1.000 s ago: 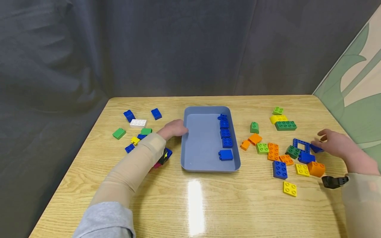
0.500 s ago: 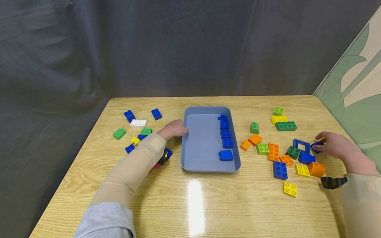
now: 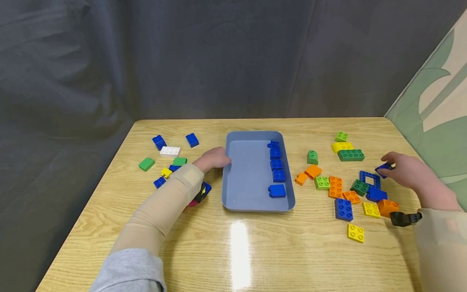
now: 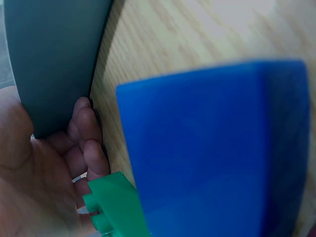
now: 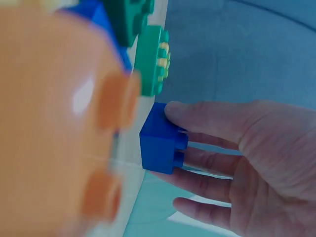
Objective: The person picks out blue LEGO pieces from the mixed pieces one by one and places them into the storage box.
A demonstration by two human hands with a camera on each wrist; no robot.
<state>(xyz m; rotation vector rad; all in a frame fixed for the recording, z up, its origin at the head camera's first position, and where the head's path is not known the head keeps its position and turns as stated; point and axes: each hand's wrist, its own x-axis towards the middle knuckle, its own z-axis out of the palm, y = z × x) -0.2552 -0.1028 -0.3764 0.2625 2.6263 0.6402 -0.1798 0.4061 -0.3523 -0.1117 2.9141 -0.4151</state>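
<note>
Grey cloth hangs behind the wooden table; hands grip a tray (left) and blue brick (right).

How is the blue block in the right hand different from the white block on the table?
The blue block is pinched in the right hand; the white block lies on the table. The blue block is right of the tray, the white block left of it. The white block shows four bumps in a row; the blue block clearly shows two, though more may be hidden. Both are studded toy blocks.
</note>
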